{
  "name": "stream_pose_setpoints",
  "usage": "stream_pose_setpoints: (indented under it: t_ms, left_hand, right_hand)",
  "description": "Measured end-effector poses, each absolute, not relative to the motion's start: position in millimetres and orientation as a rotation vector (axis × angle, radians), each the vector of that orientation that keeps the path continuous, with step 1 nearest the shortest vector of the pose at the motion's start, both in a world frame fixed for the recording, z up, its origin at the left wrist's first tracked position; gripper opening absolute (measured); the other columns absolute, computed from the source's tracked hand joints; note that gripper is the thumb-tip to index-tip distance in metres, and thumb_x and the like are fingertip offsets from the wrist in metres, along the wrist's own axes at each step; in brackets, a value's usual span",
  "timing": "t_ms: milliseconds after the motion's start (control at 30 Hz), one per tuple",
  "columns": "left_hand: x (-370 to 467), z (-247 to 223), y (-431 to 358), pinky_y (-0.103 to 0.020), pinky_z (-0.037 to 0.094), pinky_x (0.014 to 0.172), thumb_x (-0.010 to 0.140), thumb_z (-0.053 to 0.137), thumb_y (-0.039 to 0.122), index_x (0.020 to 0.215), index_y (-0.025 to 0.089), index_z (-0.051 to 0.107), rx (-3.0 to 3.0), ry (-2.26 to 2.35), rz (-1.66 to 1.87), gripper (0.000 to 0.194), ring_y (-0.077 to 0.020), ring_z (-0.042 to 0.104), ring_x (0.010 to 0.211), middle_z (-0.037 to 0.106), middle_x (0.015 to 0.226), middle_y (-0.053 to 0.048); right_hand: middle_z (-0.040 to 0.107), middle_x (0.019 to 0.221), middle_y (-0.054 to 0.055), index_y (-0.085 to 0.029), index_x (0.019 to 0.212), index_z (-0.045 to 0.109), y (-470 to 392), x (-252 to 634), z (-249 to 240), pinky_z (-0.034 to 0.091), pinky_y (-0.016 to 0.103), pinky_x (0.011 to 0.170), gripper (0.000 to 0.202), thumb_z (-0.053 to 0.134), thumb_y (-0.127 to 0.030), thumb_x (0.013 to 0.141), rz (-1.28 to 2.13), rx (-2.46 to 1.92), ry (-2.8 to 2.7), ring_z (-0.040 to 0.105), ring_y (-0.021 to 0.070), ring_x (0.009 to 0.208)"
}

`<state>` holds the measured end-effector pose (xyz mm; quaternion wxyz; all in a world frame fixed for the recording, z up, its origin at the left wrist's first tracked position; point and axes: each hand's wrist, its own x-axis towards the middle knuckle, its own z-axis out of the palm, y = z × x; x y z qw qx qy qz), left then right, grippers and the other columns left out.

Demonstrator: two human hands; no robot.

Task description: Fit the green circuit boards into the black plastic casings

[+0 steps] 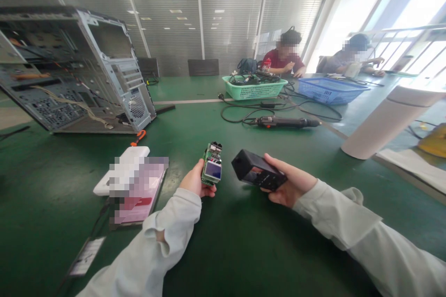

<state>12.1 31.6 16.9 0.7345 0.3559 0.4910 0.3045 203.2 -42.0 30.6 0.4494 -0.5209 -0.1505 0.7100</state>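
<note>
1) Left hand grips circuit board by left side and near end; long axis runs away from wearer, screen facing wearer
2) Right hand clasps black case; long axis sideways, free end toward board
3) 2 items apart, over green table

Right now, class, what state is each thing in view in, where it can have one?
Circuit board: bare, held in the left hand
Black housing: tilted, held in the right hand
Computer case: side open, interior exposed
Green basket: holding cables
Blue basket: open-topped
Black power tool: lying down
White device: lying down
Tumbler: standing
</note>
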Motion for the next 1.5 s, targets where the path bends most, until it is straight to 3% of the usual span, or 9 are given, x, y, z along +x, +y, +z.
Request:
stream_pose_setpoints:
  t_ms: [200,467,667,867,1000,1100,1267,1400,1500]
  left_hand:
    - [10.4,25.4,30.5,-0.019,0.034,0.029,0.086,0.024,0.033,0.1,0.006,0.059,0.627,1.049,0.736,0.047,-0.0103,0.044,0.028,0.051,0.042,-0.002]
    - [10.8,24.2,31.8,-0.02,0.034,0.028,0.086,0.023,0.03,0.103,0.004,0.058,0.636,1.074,0.728,0.046,-0.011,0.044,0.028,0.051,0.042,-0.002]
    - [11.4,22.6,32.1,-0.02,0.035,0.027,0.086,0.024,0.032,0.097,0.006,0.061,0.638,1.076,0.738,0.047,-0.0111,0.044,0.027,0.052,0.042,-0.002]
    - [13.4,24.7,30.9,-0.02,0.034,0.027,0.086,0.022,0.031,0.098,0.005,0.06,0.654,1.106,0.731,0.047,-0.0112,0.043,0.027,0.051,0.04,-0.002]
    - [13.2,25.4,29.9,-0.019,0.035,0.028,0.086,0.022,0.032,0.098,0.004,0.058,0.674,1.082,0.731,0.046,-0.0112,0.045,0.028,0.051,0.041,-0.002]
    - [13.6,24.3,31.0,-0.02,0.034,0.027,0.086,0.023,0.032,0.098,0.005,0.059,0.667,1.101,0.721,0.046,-0.0116,0.044,0.027,0.051,0.04,-0.002]
    - [13.4,22.9,31.1,-0.02,0.035,0.027,0.086,0.023,0.032,0.096,0.006,0.06,0.652,1.099,0.753,0.046,-0.0109,0.044,0.027,0.052,0.041,-0.001]
    - [11.9,22.7,30.1,-0.019,0.036,0.028,0.086,0.024,0.033,0.096,0.008,0.06,0.645,1.079,0.745,0.045,-0.0103,0.045,0.028,0.052,0.043,-0.001]
    - [11.6,22.6,30.0,-0.019,0.036,0.028,0.087,0.021,0.032,0.097,0.006,0.058,0.643,1.082,0.744,0.046,-0.0103,0.045,0.029,0.051,0.042,-0.001]
  right_hand:
    - [0.056,0.077,0.005,-0.015,0.099,0.052,-45.9,194.4,38.7,0.051,0.022,0.056,0.032,0.039,-0.043,0.092,1.843,-1.177,-0.142,0.057,0.0139,0.065]
    - [0.053,0.068,0.005,-0.01,0.107,0.051,-50.5,184.7,34.3,0.042,0.017,0.042,0.051,0.021,-0.049,0.094,1.943,-1.026,-0.199,0.046,0.0086,0.045]
    - [0.054,0.076,0.003,-0.015,0.093,0.047,-51.6,180.3,35.6,0.048,0.021,0.056,0.04,0.03,-0.051,0.093,1.905,-1.056,-0.15,0.057,0.013,0.064]
    - [0.052,0.068,0.005,-0.012,0.105,0.051,-52.8,184.2,26.3,0.047,0.024,0.056,0.053,0.013,-0.047,0.091,2.094,-0.825,-0.265,0.056,0.0148,0.061]
    - [0.053,0.073,0.006,-0.012,0.104,0.051,-51.3,184.9,23.1,0.047,0.024,0.057,0.048,0.02,-0.044,0.089,2.068,-0.816,-0.324,0.055,0.0146,0.061]
    - [0.054,0.081,0.006,-0.013,0.1,0.05,-50.7,183.3,18.0,0.047,0.023,0.06,0.036,0.04,-0.044,0.084,1.977,-0.897,-0.401,0.055,0.0138,0.067]
    - [0.052,0.093,0.007,-0.016,0.098,0.045,-51.9,183.0,8.0,0.047,0.025,0.067,0.046,0.068,-0.04,0.067,1.347,-1.073,-1.097,0.053,0.0163,0.08]
    - [0.047,0.096,0.008,-0.017,0.097,0.047,-57.8,184.0,13.3,0.045,0.032,0.075,0.032,0.062,-0.03,0.072,0.317,-1.296,-1.681,0.048,0.0205,0.089]
    - [0.042,0.106,0.01,-0.016,0.098,0.048,-63.0,183.1,18.5,0.045,0.034,0.076,0.024,0.052,-0.027,0.077,-0.161,-1.304,-1.839,0.047,0.0223,0.095]
